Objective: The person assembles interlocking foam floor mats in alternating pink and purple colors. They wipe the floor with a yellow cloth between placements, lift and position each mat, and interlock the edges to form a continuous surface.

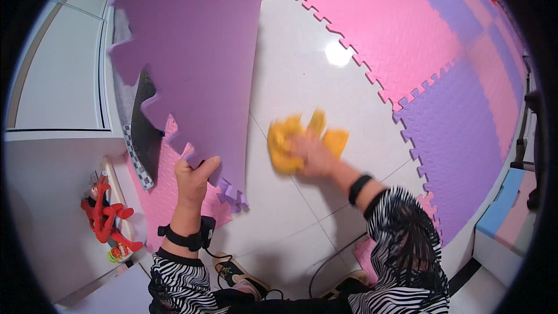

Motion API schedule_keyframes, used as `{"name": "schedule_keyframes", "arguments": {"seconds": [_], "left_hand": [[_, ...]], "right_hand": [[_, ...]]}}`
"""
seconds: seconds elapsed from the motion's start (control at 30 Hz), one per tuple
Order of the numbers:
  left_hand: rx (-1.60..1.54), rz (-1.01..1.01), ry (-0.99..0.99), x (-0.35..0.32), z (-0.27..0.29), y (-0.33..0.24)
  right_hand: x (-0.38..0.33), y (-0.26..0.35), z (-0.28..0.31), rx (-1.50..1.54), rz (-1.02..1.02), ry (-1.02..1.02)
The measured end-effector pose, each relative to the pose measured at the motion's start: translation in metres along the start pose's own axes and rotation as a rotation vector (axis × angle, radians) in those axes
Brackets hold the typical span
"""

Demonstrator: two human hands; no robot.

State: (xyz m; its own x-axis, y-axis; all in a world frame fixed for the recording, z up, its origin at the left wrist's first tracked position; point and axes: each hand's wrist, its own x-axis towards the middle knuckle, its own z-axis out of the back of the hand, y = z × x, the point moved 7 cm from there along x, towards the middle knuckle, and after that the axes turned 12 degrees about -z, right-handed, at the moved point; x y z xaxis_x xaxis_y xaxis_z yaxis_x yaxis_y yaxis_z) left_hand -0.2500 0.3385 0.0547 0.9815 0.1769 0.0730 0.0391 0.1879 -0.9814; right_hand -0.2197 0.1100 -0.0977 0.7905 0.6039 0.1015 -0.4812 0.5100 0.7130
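My left hand grips the near edge of a large purple foam mat tile, its thumb on the face and its fingers hidden behind. The tile stands tilted up off the floor, with jigsaw teeth along its left and lower edges. To the right of it, my right hand presses a bunched yellow cloth onto the white tiled floor. Cloth and fingers are slightly blurred by motion.
Pink and purple foam tiles cover the floor on the right. A grey mat and a pink tile lie at left, near a red figure toy and a white cabinet. A blue and pink box stands far right.
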Motion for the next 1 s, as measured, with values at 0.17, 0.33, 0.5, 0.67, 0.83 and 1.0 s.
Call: {"name": "schedule_keyframes", "arguments": {"seconds": [0.17,0.33,0.5,0.67,0.83,1.0], "left_hand": [[-0.054,0.038,-0.003,-0.001,-0.004,0.003],[-0.009,-0.010,0.000,-0.002,-0.002,0.000],[-0.080,-0.051,-0.008,-0.002,0.002,0.000],[0.003,-0.033,-0.015,-0.004,0.006,0.001],[-0.015,-0.019,-0.057,-0.006,0.008,-0.002],[-0.029,0.003,-0.027,-0.006,0.006,0.001]], "right_hand": [[-0.150,0.107,-0.091,0.098,0.146,0.595],[-0.191,0.130,-0.103,0.677,-0.384,0.993],[-0.142,0.076,-0.042,0.006,-0.173,1.035],[0.015,-0.064,0.049,0.437,-0.727,-0.070],[0.095,-0.130,0.064,0.323,-0.724,-0.428],[0.120,-0.129,0.075,-0.014,-0.786,-0.287]]}}
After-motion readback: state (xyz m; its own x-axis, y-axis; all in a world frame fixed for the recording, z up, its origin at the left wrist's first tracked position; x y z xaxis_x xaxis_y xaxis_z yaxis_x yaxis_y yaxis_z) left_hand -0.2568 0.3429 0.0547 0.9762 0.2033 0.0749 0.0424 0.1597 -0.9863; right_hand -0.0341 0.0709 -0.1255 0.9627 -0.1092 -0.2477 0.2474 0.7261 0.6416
